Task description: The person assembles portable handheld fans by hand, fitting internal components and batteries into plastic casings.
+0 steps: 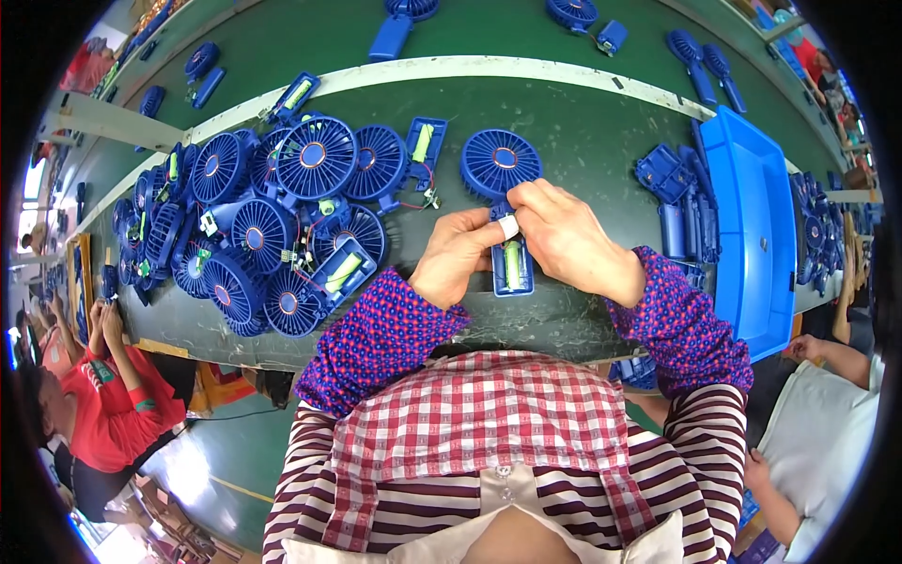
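In front of me on the bench lies a blue handheld fan [503,162], its round grille pointing away and its handle toward me. The handle is open, and a light green battery [512,264] shows inside it. My left hand [453,256] grips the handle from the left, with a small white piece at the thumb tip. From the right, my right hand [575,237] pinches with its fingertips at the neck, just below the grille. Those fingers hide what they hold there.
At left is a big heap of blue fans [258,235], several with open handles, batteries and loose wires. Blue handle shells [686,211] are stacked at right beside a blue plastic bin [756,244]. A white rail [489,66] crosses behind; other people sit on both sides.
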Tool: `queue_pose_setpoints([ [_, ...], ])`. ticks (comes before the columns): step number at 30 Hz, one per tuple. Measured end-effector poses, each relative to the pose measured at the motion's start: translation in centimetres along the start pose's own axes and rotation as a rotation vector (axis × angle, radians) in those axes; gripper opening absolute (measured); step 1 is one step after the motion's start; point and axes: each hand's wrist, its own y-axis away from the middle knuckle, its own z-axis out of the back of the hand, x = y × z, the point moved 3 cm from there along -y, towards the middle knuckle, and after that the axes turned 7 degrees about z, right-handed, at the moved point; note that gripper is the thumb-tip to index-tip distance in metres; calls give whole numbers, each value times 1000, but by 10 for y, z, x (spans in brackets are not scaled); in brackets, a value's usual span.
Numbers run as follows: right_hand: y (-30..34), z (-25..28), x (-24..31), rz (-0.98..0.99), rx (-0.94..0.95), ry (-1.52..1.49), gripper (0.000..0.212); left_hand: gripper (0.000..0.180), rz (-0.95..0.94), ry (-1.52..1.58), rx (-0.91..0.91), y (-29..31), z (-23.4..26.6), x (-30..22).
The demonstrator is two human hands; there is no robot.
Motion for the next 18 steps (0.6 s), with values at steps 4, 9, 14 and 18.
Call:
queue_pose_setpoints([
  [4,0,-2,0,-12,26,-3,10,22,-22,-34,-13,-5,3,6],
  [9,2,-5,-2,-22,21,16,11,20,-13,10,-35,-8,2,11],
  [14,11,-5,0,-125,-53,106,13,18,-6,49,-58,-8,1,11],
  [18,18,-14,-7,-209,-129,0,7,17,4,95,-97,-11,1,15],
])
